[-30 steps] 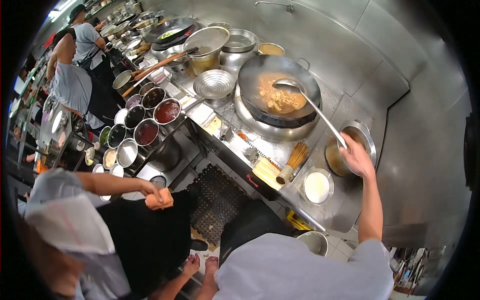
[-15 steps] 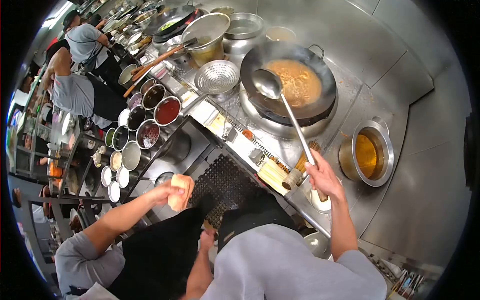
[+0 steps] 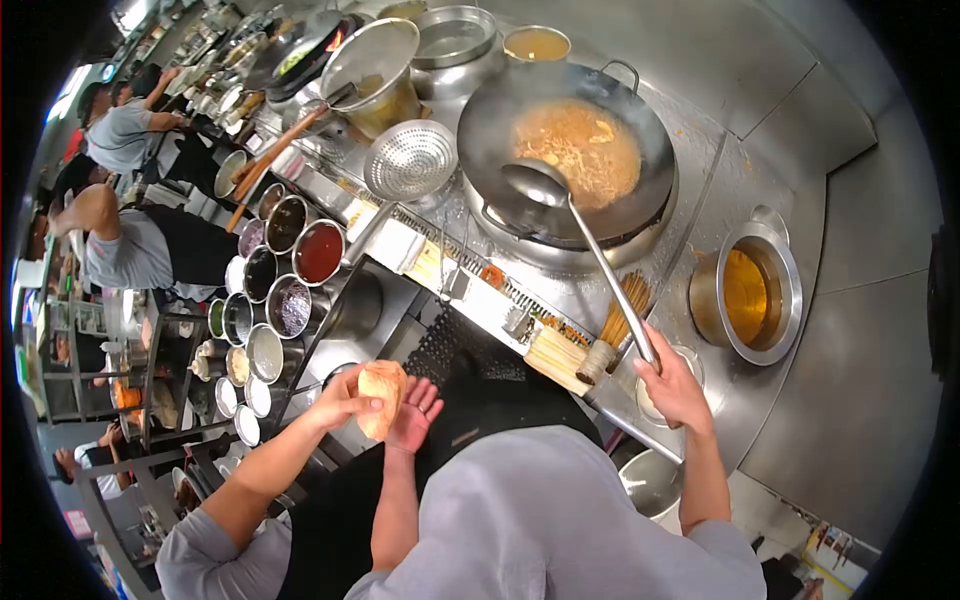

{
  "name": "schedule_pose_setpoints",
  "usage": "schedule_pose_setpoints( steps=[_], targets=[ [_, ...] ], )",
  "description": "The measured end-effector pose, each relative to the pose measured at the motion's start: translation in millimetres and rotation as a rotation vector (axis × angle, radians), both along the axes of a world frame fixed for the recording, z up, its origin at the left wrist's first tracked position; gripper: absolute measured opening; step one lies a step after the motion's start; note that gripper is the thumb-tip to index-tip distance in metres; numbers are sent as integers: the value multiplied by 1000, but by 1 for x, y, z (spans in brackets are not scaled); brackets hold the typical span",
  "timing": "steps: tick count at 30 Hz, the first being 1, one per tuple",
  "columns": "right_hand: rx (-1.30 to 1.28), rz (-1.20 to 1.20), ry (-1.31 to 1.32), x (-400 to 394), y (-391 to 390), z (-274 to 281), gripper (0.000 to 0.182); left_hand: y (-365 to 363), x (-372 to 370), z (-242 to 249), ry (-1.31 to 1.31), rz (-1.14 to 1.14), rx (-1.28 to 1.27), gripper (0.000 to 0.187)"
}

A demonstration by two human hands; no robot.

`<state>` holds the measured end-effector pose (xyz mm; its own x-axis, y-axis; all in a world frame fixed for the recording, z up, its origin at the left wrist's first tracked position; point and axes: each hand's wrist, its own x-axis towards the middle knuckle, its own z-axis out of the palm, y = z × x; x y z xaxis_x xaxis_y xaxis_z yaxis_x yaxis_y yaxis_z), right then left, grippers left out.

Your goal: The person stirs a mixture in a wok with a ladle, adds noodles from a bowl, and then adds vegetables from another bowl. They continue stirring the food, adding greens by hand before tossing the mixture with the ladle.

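Note:
My right hand point(image 3: 677, 385) is wrapped round the handle of a long metal ladle point(image 3: 602, 262). The ladle's bowl lies over the near left side of a wok point(image 3: 490, 135), beside a steaming brown sauce with food pieces point(image 3: 580, 150). My left hand point(image 3: 414, 416) is raised, palm up, with its fingers apart and a ring on one finger. Just left of it, a co-worker's hand point(image 3: 340, 402) holds a folded, pale orange item point(image 3: 381, 398) that I cannot identify for certain. Whether the item touches my left palm is unclear.
A perforated strainer point(image 3: 411, 160) and a sieve over a pot point(image 3: 371, 65) stand left of the wok. To its right is a pot of yellow liquid point(image 3: 745, 295). Sauce containers point(image 3: 320, 252) fill the left side; other people stand beyond. A bamboo brush point(image 3: 622, 315) lies near the ladle.
My left hand has risen from low by the apron and opened beside the co-worker's hand. That hand still holds the item, now slightly lower. The view has shifted; the ladle remains in my right hand.

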<state>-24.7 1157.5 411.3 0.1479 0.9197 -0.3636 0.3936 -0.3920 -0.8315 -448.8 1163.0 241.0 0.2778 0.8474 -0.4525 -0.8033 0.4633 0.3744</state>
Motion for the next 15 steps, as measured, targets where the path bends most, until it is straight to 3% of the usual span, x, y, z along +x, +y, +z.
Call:
schedule_pose_setpoints(
  steps=[3,5,7,8,11,12,13,15],
  targets=[
    [-5,-93,-102,-24,10,1,52,23,-17,37,-295,7,99,60],
    [40,-175,-102,-32,14,-6,53,43,-30,62,-253,163,138,58],
    [237,-198,-305,-34,16,-10,55,62,-35,72,-162,318,172,56],
    [123,-221,-308,-32,19,-4,56,69,-36,74,-105,365,168,55],
    [158,-173,-364,-16,26,-11,55,75,-28,83,-12,473,176,52],
    [-94,-132,-288,-10,32,12,54,75,-26,82,9,490,172,51],
    [-90,-130,-297,-1,31,7,54,75,-26,82,31,502,159,50],
    [305,-91,-400,16,30,-17,54,67,-25,76,76,511,127,48]
  ],
)
